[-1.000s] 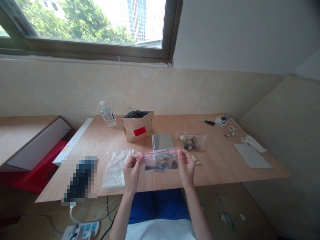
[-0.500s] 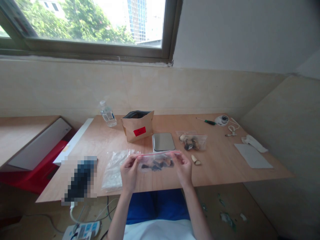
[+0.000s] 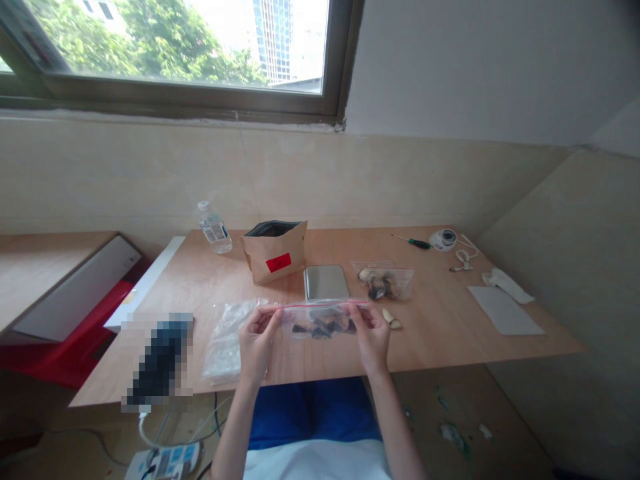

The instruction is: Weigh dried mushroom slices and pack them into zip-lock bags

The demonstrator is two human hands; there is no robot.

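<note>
A clear zip bag (image 3: 320,326) with a red seal strip hangs stretched between my hands above the table's near side. Dark and brownish dried slices, which look like mushroom pieces, lie inside it. My left hand (image 3: 259,333) pinches the bag's top edge at the left end. At the right end, my right hand (image 3: 371,332) grips the same edge between thumb and fingers. Just beyond the bag is a flat scale with a metal plate (image 3: 327,283). A pale loose piece (image 3: 391,320) lies beside my right hand. Empty clear bags (image 3: 227,343) lie near my left hand.
Behind stand an open brown paper pouch (image 3: 276,257) and a water bottle (image 3: 215,229). Another filled zip bag (image 3: 385,283) lies right of the scale. Farther right are a screwdriver (image 3: 419,244), a white camera (image 3: 443,240) and white paper (image 3: 505,311). A blurred-out dark object (image 3: 157,360) lies left.
My hands have spread slightly farther apart, the right one shifting rightward, and the zip bag's top edge is stretched wider. Its slices sit a little farther right.
</note>
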